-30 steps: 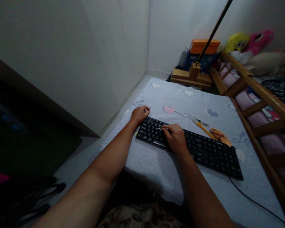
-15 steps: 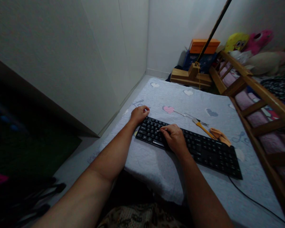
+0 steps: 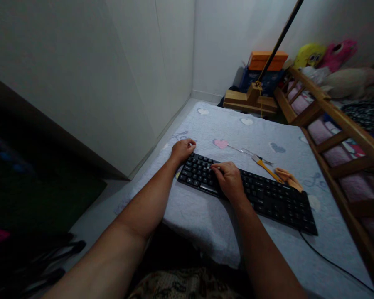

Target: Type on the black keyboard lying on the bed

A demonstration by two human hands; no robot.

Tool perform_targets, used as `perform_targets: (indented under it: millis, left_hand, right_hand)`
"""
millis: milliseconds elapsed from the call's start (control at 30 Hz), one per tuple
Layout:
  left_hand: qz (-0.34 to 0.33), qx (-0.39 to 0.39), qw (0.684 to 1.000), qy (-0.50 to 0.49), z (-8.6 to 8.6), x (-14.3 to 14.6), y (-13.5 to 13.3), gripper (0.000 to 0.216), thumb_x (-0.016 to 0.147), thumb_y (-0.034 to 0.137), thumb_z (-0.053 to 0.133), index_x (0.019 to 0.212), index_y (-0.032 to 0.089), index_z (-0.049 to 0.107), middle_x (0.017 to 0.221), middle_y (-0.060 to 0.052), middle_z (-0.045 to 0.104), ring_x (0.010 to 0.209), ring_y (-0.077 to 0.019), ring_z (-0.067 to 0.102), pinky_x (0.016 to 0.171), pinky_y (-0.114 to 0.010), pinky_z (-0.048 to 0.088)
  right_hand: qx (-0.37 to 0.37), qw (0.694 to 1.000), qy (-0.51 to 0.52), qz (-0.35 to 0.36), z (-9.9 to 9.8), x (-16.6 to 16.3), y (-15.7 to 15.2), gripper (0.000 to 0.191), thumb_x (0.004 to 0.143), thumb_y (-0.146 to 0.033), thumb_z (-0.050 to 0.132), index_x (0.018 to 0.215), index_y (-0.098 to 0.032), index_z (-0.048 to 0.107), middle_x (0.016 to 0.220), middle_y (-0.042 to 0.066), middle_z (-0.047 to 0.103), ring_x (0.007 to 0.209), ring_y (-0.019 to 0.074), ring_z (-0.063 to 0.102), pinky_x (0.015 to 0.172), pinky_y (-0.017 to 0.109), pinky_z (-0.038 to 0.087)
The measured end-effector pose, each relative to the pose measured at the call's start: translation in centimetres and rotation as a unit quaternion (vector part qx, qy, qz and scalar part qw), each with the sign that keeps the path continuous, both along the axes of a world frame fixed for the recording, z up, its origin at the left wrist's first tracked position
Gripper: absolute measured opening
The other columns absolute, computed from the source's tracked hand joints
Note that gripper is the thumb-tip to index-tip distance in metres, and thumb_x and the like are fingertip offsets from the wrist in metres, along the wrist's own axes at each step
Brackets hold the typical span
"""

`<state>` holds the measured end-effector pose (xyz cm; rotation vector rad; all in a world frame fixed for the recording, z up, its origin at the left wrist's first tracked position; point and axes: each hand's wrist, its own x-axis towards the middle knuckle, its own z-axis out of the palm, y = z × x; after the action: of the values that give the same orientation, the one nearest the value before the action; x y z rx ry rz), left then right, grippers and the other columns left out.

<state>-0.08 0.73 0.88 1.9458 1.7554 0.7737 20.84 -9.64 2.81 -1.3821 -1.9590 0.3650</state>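
A black full-size keyboard (image 3: pixel 269 201) lies at a slant on a cloth-covered table. Above its left half is my right hand (image 3: pixel 229 176), thumb and forefinger pinched on a thin, pale-tipped stick that looks like a cotton swab (image 3: pixel 209 167). The swab's tip is down at the letter keys; most of the stick is hidden by the fingers. My left hand (image 3: pixel 182 150) rests loosely curled at the keyboard's upper left corner, thumb close to forefinger, with nothing visible between them. Whether it presses on the keyboard's edge, I cannot tell.
Behind the keyboard lie a brush with a yellow handle (image 3: pixel 266 168), thin metal tools (image 3: pixel 247 151) and a folded orange cloth (image 3: pixel 288 178). The keyboard cable (image 3: pixel 333 263) runs off right. A wooden bed rail (image 3: pixel 349 112) borders the right side; a pale cabinet (image 3: pixel 112 83) stands left.
My right hand has shifted very slightly, moving the swab's tip a little up and to the right over the keys. The left hand and the keyboard stay in place.
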Motion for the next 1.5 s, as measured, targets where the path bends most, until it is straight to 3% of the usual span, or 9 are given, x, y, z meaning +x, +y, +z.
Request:
perform_targets:
  millis: [733,1500]
  left_hand:
    - [-0.006,0.004,1.000,0.006,-0.17,-0.06,0.14,0.024,0.082,0.032,0.055,0.095,0.020,0.071,0.075,-0.001,0.066,0.066,-0.0133,0.055,0.059,-0.025,0.035]
    - [-0.004,0.003,1.000,0.007,-0.07,-0.03,0.15,0.026,0.082,0.034,0.055,0.097,0.020,0.072,0.075,-0.001,0.066,0.068,-0.0138,0.056,0.059,-0.025,0.036]
  right_hand:
    - [-0.004,1.000,-0.009,-0.028,0.35,0.64,-0.31,0.017,0.088,-0.022,0.054,0.086,-0.023,0.071,0.086,0.006,0.071,0.088,0.0235,0.060,0.084,0.038,0.043]
    - [-0.017,1.000,-0.011,0.000,0.63,0.00,0.02,0.018,0.088,-0.022,0.055,0.088,-0.024,0.072,0.089,0.005,0.073,0.089,0.0230,0.061,0.086,0.039,0.043]
